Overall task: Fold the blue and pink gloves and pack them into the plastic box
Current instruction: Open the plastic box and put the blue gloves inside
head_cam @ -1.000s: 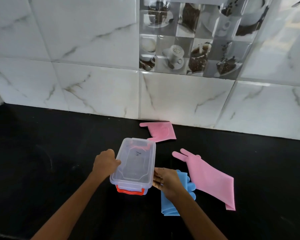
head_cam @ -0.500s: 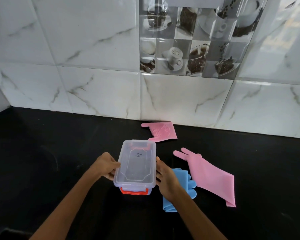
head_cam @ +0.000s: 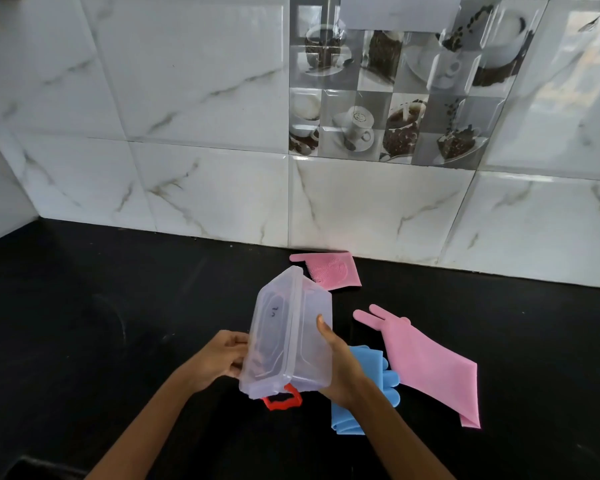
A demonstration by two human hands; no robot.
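Hands grip a clear rectangular plastic box (head_cam: 291, 336), lifted off the black countertop (head_cam: 118, 306) and tilted onto its side. The left hand (head_cam: 219, 358) pinches the translucent lid (head_cam: 269, 327) edge with curled fingers, the lid standing slightly apart from the box body along the top. The right hand (head_cam: 340, 367) clasps the box's underside, thumb pressed on the wall. A red latch handle (head_cam: 281, 398) hangs at the near end. Beneath the right wrist lies a blue rubber glove (head_cam: 368, 386), touching a flat pink rubber glove (head_cam: 426, 362) to its right. A second pink glove, folded with a bristled palm up (head_cam: 329, 270), lies by the white marble-tiled wall (head_cam: 187, 116).
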